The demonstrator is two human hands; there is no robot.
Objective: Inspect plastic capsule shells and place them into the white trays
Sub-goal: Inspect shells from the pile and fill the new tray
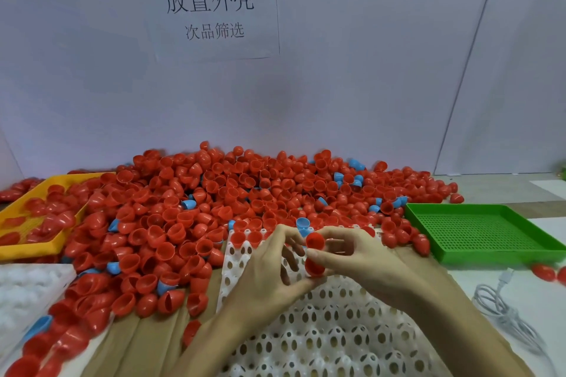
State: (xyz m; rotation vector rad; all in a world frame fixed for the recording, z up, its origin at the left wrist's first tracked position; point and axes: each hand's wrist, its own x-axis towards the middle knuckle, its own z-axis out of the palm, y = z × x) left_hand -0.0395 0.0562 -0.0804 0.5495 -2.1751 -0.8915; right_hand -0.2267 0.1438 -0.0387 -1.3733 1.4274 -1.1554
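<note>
A large pile of red and blue shells [232,211] covers the far counter [520,294], spilling over a yellow tray [18,214] at left and touching a green perforated tray [484,232] at right; a white cable [502,312] lies near right. Above the white tray [330,330], the left hand [269,269] and right hand [361,257] pinch two red capsule shells [315,242] between fingertips, one above the other. Which way their open ends face cannot be told.

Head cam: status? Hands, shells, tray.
Left hand and right hand both pinching red shells over white tray. Tray mostly unfilled. Loose shell pile crowds its far edge.
</note>
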